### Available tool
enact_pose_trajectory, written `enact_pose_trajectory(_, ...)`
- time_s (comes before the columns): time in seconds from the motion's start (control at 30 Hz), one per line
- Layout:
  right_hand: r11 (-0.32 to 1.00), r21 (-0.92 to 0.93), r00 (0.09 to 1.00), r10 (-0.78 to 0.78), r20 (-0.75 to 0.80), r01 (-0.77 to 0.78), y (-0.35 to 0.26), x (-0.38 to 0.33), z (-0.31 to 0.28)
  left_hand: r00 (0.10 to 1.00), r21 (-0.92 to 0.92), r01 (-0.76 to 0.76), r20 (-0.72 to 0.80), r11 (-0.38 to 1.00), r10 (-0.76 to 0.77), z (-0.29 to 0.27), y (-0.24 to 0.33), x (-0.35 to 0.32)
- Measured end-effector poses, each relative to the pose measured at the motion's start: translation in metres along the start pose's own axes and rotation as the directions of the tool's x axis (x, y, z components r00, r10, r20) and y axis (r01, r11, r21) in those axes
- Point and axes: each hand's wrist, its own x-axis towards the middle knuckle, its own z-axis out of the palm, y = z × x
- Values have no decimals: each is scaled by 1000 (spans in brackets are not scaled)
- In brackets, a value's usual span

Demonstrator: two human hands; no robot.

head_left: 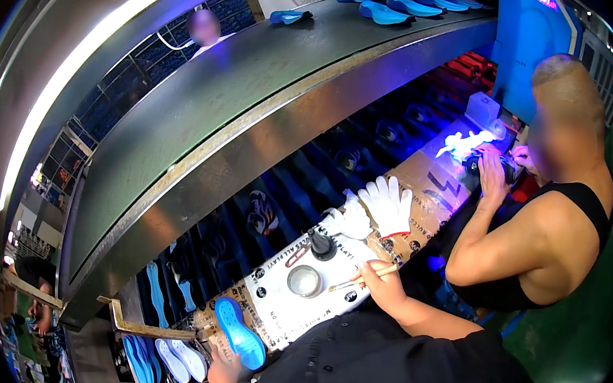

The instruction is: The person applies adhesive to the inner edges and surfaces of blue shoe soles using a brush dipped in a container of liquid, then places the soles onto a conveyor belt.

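Right hand: the right hand (pixel 381 280) has its fingers clamped on a thin brush (pixel 356 281), tip pointing to 9 o'clock toward a small round tin (pixel 304 280).
Left hand: the left hand (pixel 223 373), at 7 o'clock, has fingers closed on the heel of a blue shoe sole (pixel 239 333).
Counter: white gloves (pixel 387 204) lie on the counter (pixel 423 173) at 1 o'clock of the tin.
Neighbour: a co-worker (pixel 546 227) works at 3 o'clock.

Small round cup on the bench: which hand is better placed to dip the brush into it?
Right. The right hand already holds the brush, bristles beside the cup; the left hand is by the blue sole.
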Motion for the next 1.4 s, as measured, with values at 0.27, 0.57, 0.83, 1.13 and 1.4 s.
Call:
enact_pose_trajectory(0.27,1000,-29,1000,10,-6,-10,-9,-7,12,882,-886,463,464,-33,-79,59,5,6)
enact_pose_trajectory(0.57,998,-40,998,41,-47,-42,-10,-14,14,971,-910,239,216,-338,106,-42,74,-2)
enact_pose_trajectory(0.83,995,-16,992,96,76,-95,-32,-4,41,972,-962,-161,-117,220,202,-37,104,-8)
enact_pose_trajectory(1.13,866,-220,868,-366,335,450,-64,-6,67,942,-950,-265,-218,163,257,-63,148,-3)
enact_pose_trajectory(1.4,766,-219,769,-489,412,605,-61,-8,84,905,-912,-387,-347,136,247,-58,150,-6)
